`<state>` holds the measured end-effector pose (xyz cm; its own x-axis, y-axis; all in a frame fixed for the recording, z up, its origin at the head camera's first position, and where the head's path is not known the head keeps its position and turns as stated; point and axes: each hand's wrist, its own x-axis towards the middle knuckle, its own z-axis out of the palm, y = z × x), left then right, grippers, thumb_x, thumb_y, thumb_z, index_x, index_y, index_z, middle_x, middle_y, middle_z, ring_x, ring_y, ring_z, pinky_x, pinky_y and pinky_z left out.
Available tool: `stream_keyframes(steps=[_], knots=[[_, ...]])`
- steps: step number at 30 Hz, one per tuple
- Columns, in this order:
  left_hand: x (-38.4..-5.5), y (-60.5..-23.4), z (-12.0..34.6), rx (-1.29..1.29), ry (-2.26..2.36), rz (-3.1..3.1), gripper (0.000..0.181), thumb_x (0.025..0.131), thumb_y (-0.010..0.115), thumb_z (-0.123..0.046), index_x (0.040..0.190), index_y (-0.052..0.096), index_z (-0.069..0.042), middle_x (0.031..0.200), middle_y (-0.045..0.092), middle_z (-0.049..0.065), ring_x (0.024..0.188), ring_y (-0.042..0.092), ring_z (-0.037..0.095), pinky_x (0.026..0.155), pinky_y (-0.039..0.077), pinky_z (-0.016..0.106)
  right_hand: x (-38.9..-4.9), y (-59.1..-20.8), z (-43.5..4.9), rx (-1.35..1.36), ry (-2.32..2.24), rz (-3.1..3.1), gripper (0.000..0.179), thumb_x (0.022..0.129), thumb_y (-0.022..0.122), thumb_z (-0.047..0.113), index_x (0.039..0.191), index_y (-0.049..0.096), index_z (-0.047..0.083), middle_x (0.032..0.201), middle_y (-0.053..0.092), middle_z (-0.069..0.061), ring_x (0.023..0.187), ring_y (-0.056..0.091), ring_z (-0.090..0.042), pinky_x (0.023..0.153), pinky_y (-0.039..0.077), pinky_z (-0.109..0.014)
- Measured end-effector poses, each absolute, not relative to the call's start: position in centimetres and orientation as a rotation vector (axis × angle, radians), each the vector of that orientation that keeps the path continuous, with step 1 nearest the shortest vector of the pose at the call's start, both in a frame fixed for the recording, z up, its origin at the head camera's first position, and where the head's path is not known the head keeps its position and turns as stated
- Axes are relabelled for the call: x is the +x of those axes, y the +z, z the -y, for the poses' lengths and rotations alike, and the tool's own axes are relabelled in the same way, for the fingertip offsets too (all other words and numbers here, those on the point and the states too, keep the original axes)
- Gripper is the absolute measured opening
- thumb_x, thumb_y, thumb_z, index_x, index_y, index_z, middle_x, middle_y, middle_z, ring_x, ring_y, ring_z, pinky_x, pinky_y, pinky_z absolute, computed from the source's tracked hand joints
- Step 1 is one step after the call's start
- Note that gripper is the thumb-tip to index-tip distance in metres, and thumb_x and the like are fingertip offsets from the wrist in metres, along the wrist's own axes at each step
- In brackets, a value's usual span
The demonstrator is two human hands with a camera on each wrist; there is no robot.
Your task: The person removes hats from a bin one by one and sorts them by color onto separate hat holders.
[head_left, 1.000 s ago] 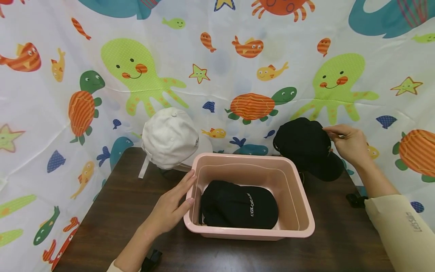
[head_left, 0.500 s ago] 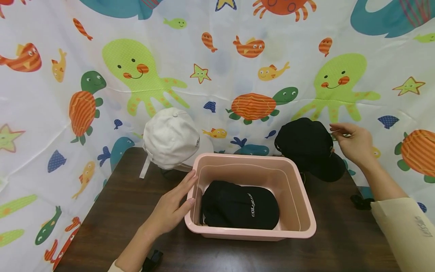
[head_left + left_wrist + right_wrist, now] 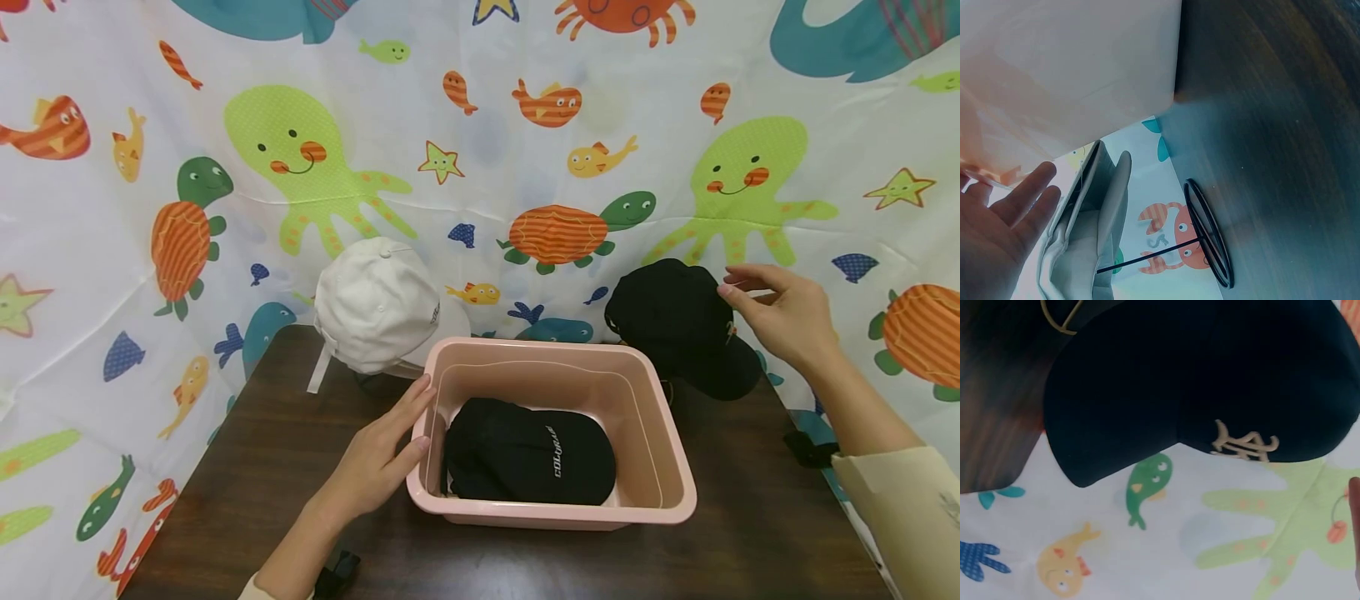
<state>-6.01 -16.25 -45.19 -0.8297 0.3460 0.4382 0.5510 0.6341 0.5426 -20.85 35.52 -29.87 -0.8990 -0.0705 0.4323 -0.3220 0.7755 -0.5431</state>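
Observation:
A pink plastic bin (image 3: 555, 515) stands on the table with a black baseball cap (image 3: 525, 454) lying inside, white lettering on its front. My left hand (image 3: 375, 458) rests on the bin's left rim, fingers fairly straight. At the back right a second black baseball cap (image 3: 667, 317) sits on a stand, its brim toward the right; the right wrist view shows a light embroidered emblem (image 3: 1245, 442) on it. My right hand (image 3: 787, 317) is beside this cap's crown, thumb and fingertips close to the fabric and slightly parted, holding nothing.
A white baseball cap (image 3: 378, 308) sits behind the bin at the left, on a black wire stand (image 3: 1210, 237). A gold wire stand (image 3: 1060, 325) shows beneath the black cap. A sea-animal printed curtain (image 3: 480, 167) hangs behind the dark wooden table (image 3: 247, 467).
My right hand drew back from the black cap's crown to the right, then its fingertips came close to it again. The left hand, bin and caps stay in place.

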Motion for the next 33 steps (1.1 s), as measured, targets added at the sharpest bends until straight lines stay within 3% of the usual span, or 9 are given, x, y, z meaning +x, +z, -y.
stream_keyframes(steps=[3,6,9,10,15,17,24,29,33], knots=[[-6.0,-45.1,16.2,-0.719,-0.987,2.57,0.059,0.104,0.059,-0.022,0.16,0.044,-0.011,0.17,0.032,-0.001,0.15,0.042,0.021,0.119,0.024,0.018,-20.3,-29.5,-35.1,0.309,0.891,2.576,0.044,0.102,0.07,0.033,0.135,0.07,0.006,0.101,0.057,0.037,0.079,0.054,0.024,0.067,0.043,-0.003],[-6.0,-45.0,16.2,-0.716,-0.986,2.575,0.059,0.104,0.059,-0.022,0.16,0.045,-0.011,0.17,0.032,-0.001,0.15,0.042,0.021,0.12,0.025,0.019,-19.8,-29.2,-34.5,0.338,0.889,2.568,0.043,0.101,0.071,0.032,0.136,0.07,0.006,0.11,0.069,0.014,0.082,0.055,0.022,0.069,0.043,-0.002],[-6.0,-45.0,16.1,-0.715,-0.99,2.576,0.059,0.104,0.059,-0.022,0.16,0.044,-0.011,0.17,0.032,-0.001,0.15,0.042,0.021,0.12,0.024,0.019,-19.3,-29.0,-34.1,0.374,0.89,2.563,0.042,0.1,0.073,0.029,0.136,0.07,0.006,0.117,0.072,-0.009,0.086,0.055,0.021,0.071,0.043,-0.001],[-6.0,-45.0,16.1,-0.715,-0.991,2.576,0.059,0.104,0.059,-0.022,0.16,0.044,-0.011,0.17,0.032,-0.001,0.15,0.042,0.021,0.119,0.024,0.019,-19.1,-29.0,-33.9,0.387,0.896,2.559,0.041,0.1,0.073,0.028,0.135,0.07,0.007,0.118,0.072,-0.01,0.087,0.055,0.02,0.072,0.043,-0.001],[-5.9,-45.0,16.2,-0.715,-0.999,2.573,0.059,0.104,0.059,-0.021,0.16,0.044,-0.012,0.17,0.032,-0.001,0.15,0.042,0.021,0.119,0.023,0.017,-18.5,-29.0,-33.1,0.48,0.957,2.492,0.036,0.096,0.077,0.014,0.131,0.072,0.005,0.11,0.068,0.02,0.09,0.059,0.018,0.073,0.047,-0.004],[-5.9,-45.0,16.2,-0.717,-1.0,2.57,0.059,0.104,0.059,-0.021,0.16,0.044,-0.011,0.17,0.032,-0.001,0.15,0.042,0.021,0.119,0.023,0.017,-18.3,-29.1,-32.6,0.528,0.966,2.451,0.035,0.093,0.079,0.007,0.128,0.073,0.003,0.108,0.067,0.024,0.093,0.06,0.016,0.076,0.047,-0.004],[-6.0,-45.1,16.2,-0.715,-1.002,2.572,0.058,0.105,0.059,-0.021,0.16,0.044,-0.011,0.171,0.031,-0.001,0.15,0.041,0.02,0.119,0.023,0.017,-17.6,-29.9,-31.4,0.663,0.925,2.413,0.04,0.089,0.08,-0.001,0.128,0.072,0.001,0.114,0.074,-0.011,0.093,0.061,0.012,0.08,0.046,-0.004],[-5.9,-45.0,16.2,-0.708,-0.994,2.58,0.059,0.105,0.059,-0.022,0.161,0.043,-0.014,0.171,0.031,-0.002,0.15,0.041,0.02,0.119,0.025,0.019,-17.0,-30.6,-30.5,0.736,0.843,2.397,0.042,0.085,0.081,-0.004,0.126,0.072,0.0,0.113,0.075,-0.016,0.099,0.06,0.013,0.084,0.044,-0.004],[-5.9,-45.0,16.2,-0.704,-0.988,2.576,0.059,0.104,0.059,-0.022,0.161,0.044,-0.013,0.171,0.031,-0.002,0.15,0.042,0.02,0.119,0.028,0.021,-16.6,-30.9,-29.7,0.785,0.734,2.423,0.046,0.084,0.084,0.002,0.128,0.072,0.004,0.116,0.076,-0.011,0.102,0.067,-0.004,0.089,0.042,-0.004]])
